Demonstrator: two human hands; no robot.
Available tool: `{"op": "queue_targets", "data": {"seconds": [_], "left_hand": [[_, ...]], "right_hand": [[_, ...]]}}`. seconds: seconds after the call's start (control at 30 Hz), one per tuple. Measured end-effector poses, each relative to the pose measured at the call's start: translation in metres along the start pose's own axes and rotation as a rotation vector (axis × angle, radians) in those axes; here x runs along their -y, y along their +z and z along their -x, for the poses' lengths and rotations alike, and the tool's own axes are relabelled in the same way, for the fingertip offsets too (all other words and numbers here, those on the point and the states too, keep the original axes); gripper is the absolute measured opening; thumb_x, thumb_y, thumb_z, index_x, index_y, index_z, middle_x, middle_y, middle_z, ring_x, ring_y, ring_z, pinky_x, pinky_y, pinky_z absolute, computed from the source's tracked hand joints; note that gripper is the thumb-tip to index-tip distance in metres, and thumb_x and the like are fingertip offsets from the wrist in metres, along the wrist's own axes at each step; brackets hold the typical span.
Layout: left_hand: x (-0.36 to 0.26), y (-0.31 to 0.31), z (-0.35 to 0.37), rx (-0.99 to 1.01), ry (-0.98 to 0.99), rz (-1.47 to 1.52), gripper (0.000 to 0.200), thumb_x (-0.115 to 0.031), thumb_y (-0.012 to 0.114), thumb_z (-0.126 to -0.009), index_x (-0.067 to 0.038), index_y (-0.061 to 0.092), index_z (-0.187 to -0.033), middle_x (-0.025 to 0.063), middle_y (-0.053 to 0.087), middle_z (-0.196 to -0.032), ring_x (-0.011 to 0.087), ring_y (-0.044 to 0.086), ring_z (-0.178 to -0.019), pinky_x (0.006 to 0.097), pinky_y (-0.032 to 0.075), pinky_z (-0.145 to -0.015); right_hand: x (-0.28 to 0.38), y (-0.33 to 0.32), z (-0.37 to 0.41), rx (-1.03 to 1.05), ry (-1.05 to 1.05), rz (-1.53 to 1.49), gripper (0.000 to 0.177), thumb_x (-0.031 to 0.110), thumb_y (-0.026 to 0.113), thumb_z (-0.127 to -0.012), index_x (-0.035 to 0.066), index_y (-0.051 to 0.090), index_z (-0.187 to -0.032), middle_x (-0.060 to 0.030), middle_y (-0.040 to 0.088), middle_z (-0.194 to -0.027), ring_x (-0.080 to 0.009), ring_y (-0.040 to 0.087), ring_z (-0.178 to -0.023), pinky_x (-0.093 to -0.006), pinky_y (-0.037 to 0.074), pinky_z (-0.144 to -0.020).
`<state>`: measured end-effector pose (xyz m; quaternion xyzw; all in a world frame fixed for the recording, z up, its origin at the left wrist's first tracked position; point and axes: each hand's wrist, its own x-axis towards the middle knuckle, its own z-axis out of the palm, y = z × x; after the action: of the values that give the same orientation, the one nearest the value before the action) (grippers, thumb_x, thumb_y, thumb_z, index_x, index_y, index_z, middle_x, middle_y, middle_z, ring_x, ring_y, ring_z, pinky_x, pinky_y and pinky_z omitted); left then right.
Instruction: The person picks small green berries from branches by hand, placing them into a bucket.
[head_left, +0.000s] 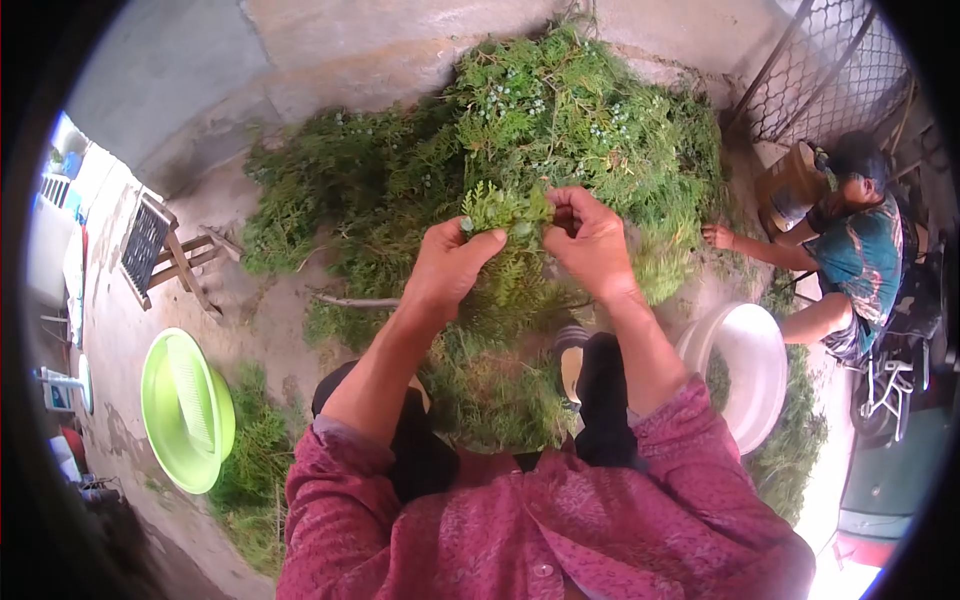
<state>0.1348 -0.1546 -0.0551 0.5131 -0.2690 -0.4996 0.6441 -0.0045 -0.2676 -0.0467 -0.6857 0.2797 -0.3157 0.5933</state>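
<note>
A green evergreen sprig (510, 210) with flat, scaly leaves and small pale-green cones is held up in front of me. My left hand (448, 262) is closed around its left side, thumb pressed over the leaves. At its right edge, my right hand (592, 245) is pinched with curled fingers; exactly what lies between the fingertips is partly hidden. Behind and below both hands spreads a large heap of cut evergreen branches (590, 110), dotted with pale cones. More cuttings (500, 390) lie on the ground between my feet.
A lime-green basin (152, 420) with a ridged board inside stands at left, near a tilted wooden stool (172, 255). At right are a whitish tub (765, 375), a seated person (855, 250) reaching toward the heap, and a bucket (785, 190). A wall (350, 50) rises behind.
</note>
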Motion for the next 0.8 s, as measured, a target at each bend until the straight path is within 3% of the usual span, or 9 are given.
{"op": "queue_targets", "data": {"seconds": [0.07,0.1,0.13,0.2,0.23,0.37,0.5,0.67,0.8], "left_hand": [[0.0,0.002,0.0,-0.019,0.056,0.071,0.017,-0.011,0.061,-0.078,-0.003,0.063,-0.093,0.0005,0.063,-0.081,0.0074,0.057,-0.07,0.0232,0.046,-0.065],[0.0,0.003,-0.001,-0.044,0.072,0.087,0.016,-0.011,0.061,-0.078,-0.004,0.063,-0.093,0.001,0.064,-0.081,0.0076,0.058,-0.068,0.0229,0.046,-0.062],[-0.004,0.003,0.0,-0.042,0.072,0.085,0.016,-0.011,0.061,-0.078,-0.004,0.063,-0.093,0.001,0.064,-0.081,0.0076,0.058,-0.068,0.0229,0.046,-0.062],[-0.015,0.005,0.005,-0.128,0.054,0.09,0.015,-0.01,0.06,-0.079,-0.004,0.063,-0.093,0.0015,0.064,-0.082,0.0082,0.059,-0.068,0.0231,0.047,-0.062],[-0.013,0.001,0.003,-0.096,0.071,0.085,0.014,-0.009,0.059,-0.08,-0.005,0.063,-0.093,0.0016,0.064,-0.083,0.0085,0.059,-0.07,0.0241,0.047,-0.064],[-0.002,-0.003,-0.003,-0.045,0.116,0.1,0.014,-0.009,0.058,-0.08,-0.005,0.063,-0.093,0.0013,0.064,-0.084,0.0084,0.059,-0.072,0.0244,0.047,-0.066],[0.002,-0.004,-0.002,-0.035,0.067,0.101,0.014,-0.008,0.058,-0.081,-0.005,0.063,-0.094,0.0012,0.063,-0.085,0.0079,0.058,-0.073,0.0244,0.047,-0.067],[-0.002,-0.006,0.003,-0.082,0.1,0.093,0.015,-0.006,0.06,-0.079,-0.006,0.063,-0.094,0.0005,0.063,-0.085,0.0073,0.058,-0.072,0.0239,0.047,-0.065],[0.004,-0.014,0.003,-0.119,0.058,0.064,0.017,-0.007,0.062,-0.078,-0.004,0.062,-0.094,0.0008,0.062,-0.083,0.0073,0.056,-0.071,0.0243,0.046,-0.065]], "right_hand": [[0.0,-0.002,0.001,-0.163,-0.159,0.505,0.024,0.003,0.057,-0.071,0.0,0.056,-0.095,-0.0036,0.059,-0.078,-0.0092,0.056,-0.067,-0.0234,0.046,-0.059],[-0.01,-0.008,-0.003,-0.106,-0.137,0.179,0.016,0.005,0.057,-0.074,0.0,0.057,-0.089,-0.0032,0.059,-0.077,-0.012,0.059,-0.068,-0.0231,0.048,-0.057],[-0.009,-0.019,-0.004,-0.109,-0.138,0.177,0.016,0.005,0.057,-0.074,0.0,0.057,-0.089,-0.0032,0.059,-0.077,-0.012,0.059,-0.068,-0.0231,0.048,-0.057],[0.01,-0.033,-0.002,0.131,0.42,-0.484,0.016,0.008,0.057,-0.076,0.001,0.056,-0.091,-0.0035,0.058,-0.078,-0.0126,0.06,-0.069,-0.0216,0.049,-0.056],[0.01,-0.035,0.0,0.226,0.428,-0.564,0.023,0.009,0.058,-0.078,0.001,0.052,-0.099,-0.004,0.057,-0.082,-0.0105,0.058,-0.068,-0.0203,0.05,-0.058],[0.017,-0.013,0.006,0.31,0.481,-0.471,0.04,0.011,0.06,-0.078,-0.003,0.043,-0.112,-0.0047,0.057,-0.082,-0.0103,0.057,-0.067,-0.0198,0.047,-0.055],[0.008,-0.008,0.003,0.358,0.413,-0.514,0.038,0.013,0.061,-0.078,-0.002,0.047,-0.11,-0.0034,0.057,-0.076,-0.0087,0.055,-0.063,-0.0196,0.044,-0.051],[0.018,0.002,0.008,0.337,0.371,-0.104,0.016,0.014,0.06,-0.079,0.0,0.056,-0.086,-0.0011,0.054,-0.064,-0.006,0.048,-0.05,-0.0191,0.037,-0.044],[0.016,0.003,0.009,0.443,0.424,-0.169,0.015,0.014,0.06,-0.078,0.0,0.055,-0.08,-0.0016,0.053,-0.062,-0.0059,0.045,-0.046,-0.0191,0.034,-0.041]]}}
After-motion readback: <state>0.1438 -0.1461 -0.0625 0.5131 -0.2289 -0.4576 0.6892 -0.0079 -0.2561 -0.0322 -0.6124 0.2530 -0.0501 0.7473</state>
